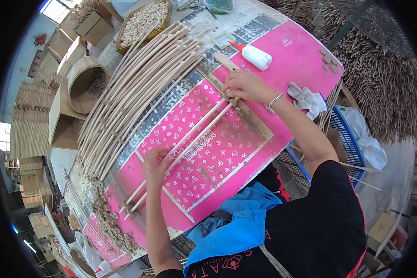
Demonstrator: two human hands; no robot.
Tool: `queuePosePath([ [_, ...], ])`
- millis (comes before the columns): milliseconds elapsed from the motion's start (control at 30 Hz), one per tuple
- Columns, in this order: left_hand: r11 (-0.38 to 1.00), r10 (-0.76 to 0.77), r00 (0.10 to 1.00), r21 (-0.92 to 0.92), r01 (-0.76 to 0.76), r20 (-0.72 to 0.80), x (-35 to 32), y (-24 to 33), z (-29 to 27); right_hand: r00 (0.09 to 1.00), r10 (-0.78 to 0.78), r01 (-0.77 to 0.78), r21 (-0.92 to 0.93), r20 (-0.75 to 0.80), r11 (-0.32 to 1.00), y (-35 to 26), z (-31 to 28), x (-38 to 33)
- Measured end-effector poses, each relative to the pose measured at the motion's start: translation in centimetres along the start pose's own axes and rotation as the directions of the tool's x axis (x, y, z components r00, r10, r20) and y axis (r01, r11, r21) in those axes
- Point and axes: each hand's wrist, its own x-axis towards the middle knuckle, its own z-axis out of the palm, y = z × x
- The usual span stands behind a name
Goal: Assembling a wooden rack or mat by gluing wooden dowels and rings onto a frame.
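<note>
Two pale wooden sticks (197,127) lie side by side, slanting across a pink patterned mat (227,153). My left hand (156,164) is closed around them towards their near-left ends, thumb against the wood. At the far-right ends my right hand (248,86) pinches the stick tips, where a small brown wooden piece (233,101) partly shows under the fingers. Another small wooden piece (129,209) sits across the near-left ends. Just beyond my right hand runs a flat wooden strip (224,61) along the mat.
Many round-tipped sticks (139,88) lie beyond the mat, near a basket of wooden balls (143,23). A white glue bottle (257,57) with red nozzle and a white glove (306,100) are at right. Wooden rings (107,220) pile at left. A blue basket (347,134) stands beside the table.
</note>
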Motion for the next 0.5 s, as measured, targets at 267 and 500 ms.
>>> queuePosePath([
  [267, 0.945, -0.146, 0.988, -0.289, 0.154, 0.050, 0.1, -0.4, 1.5, 0.990, -0.082, 0.084, -0.009, 0.118, 0.996, 1.2, 0.8, 1.1],
  [500, 0.958, -0.119, 0.993, -0.261, 0.117, 0.010, 0.1, 0.5, 1.2, 0.978, -0.122, 0.125, -0.006, 0.168, 0.992, 1.9, 0.5, 1.9],
])
